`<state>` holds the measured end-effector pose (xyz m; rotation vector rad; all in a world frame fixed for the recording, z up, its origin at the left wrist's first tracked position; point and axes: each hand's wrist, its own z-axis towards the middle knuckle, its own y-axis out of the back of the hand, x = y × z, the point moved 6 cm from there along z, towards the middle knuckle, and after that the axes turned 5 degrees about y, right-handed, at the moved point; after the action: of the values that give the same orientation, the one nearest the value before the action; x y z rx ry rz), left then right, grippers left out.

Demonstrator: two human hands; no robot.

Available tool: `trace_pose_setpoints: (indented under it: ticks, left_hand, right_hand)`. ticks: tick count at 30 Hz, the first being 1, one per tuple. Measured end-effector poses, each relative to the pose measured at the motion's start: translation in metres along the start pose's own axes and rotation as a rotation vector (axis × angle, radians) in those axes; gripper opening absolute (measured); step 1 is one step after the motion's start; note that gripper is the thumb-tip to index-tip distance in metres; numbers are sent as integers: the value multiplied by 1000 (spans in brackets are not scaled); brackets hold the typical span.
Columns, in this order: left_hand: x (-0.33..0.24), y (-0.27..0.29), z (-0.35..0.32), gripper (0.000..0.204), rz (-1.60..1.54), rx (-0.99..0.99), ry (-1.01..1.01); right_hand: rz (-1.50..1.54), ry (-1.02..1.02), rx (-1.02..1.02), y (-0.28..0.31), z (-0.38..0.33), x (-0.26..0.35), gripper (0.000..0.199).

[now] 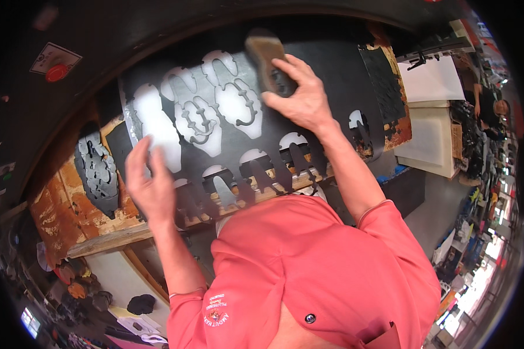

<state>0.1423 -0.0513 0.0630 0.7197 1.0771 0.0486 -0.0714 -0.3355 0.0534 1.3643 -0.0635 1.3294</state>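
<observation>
A black sheet (pixel 326 70) of material lies across the work surface, with several shoe-shaped openings cut through it. My right hand (pixel 300 96) grips a brownish, sole-shaped cutting die (pixel 266 51) by its near end, over the sheet's far middle part. The die is slightly blurred, so I cannot tell whether it touches the sheet. My left hand (pixel 150 185), smeared by motion, hovers at the sheet's near left beside a white sole-shaped opening (pixel 157 125); its fingers look apart and nothing shows in them. Grey curved strips (pixel 197 119) span the middle openings.
On the worn brown board (pixel 55 206) at the left rests a stack of dark cut pieces (pixel 96 168). A red button (pixel 56 72) is on the dark machine at upper left. A pale cabinet (pixel 428 139) stands at the right. The board has a wooden front edge (pixel 110 239).
</observation>
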Motion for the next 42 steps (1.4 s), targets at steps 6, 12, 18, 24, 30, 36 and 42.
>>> trace_pose_setpoints:
  ticks: [6, 12, 18, 24, 30, 36, 42]
  left_hand:
    - [-26, -69, -17, 31, 93, 76, -170]
    - [-29, -39, -33, 20, 66, 47, -173]
    - [-63, -49, -112, 5, -279, 344, -254]
    - [-56, -63, -121, 21, 34, 154, -459]
    - [-53, -58, -121, 21, 74, 125, -373]
    - [-49, -54, -125, 21, 60, 75, -387]
    - [-53, -53, -125, 24, 64, 79, -368]
  right_hand:
    - [-182, 194, -41, -16, -7, 0, 66]
    - [-129, 240, -43, -7, -21, -5, 73]
    - [-72, 211, -125, -8, -28, -6, 71]
    - [57, 257, -355, 41, -20, 4, 32]
    - [87, 490, -506, 110, 5, 43, 11]
    - [144, 194, -367, 87, -93, 4, 12]
    - [27, 109, -108, 42, -144, -19, 13]
